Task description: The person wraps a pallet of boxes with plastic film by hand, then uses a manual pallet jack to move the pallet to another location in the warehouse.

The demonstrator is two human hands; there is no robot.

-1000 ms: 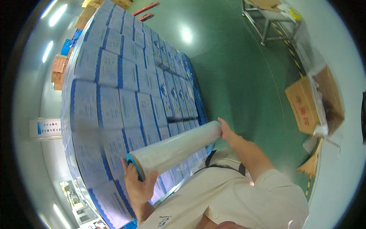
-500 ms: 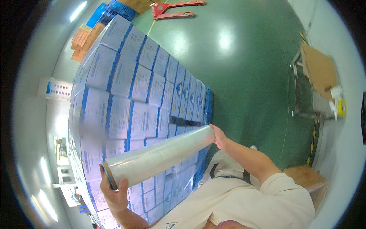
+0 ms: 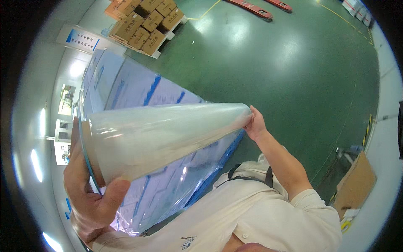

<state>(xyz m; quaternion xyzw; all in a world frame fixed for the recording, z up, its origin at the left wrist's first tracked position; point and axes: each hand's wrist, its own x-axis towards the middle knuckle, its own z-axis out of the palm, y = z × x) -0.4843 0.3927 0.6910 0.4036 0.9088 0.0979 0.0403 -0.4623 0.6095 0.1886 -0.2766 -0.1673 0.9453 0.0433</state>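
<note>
A large roll of clear stretch film (image 3: 168, 136) lies across the view between my two hands. My left hand (image 3: 90, 189) grips its near left end, thumb below and fingers round the cardboard core edge. My right hand (image 3: 256, 124) is closed round the far right end. Behind and below the roll stands a tall stack of white cartons with blue bands (image 3: 130, 86). Shiny film covers the lower cartons, and a sheet of it runs from the roll's underside toward them. The roll hides the middle of the stack.
Brown cartons (image 3: 151, 27) stand on a pallet at the far left. Red pallet jack forks (image 3: 252, 9) rest on the green floor (image 3: 285, 80) at the top. At right, a flat cardboard sheet (image 3: 357, 182) leans by a metal cart (image 3: 346, 153). A wall (image 3: 388, 105) bounds the right side.
My view has swung round the carton stack's corner. The roll has come up higher and closer, still in both hands, and the brown cartons now show in full.
</note>
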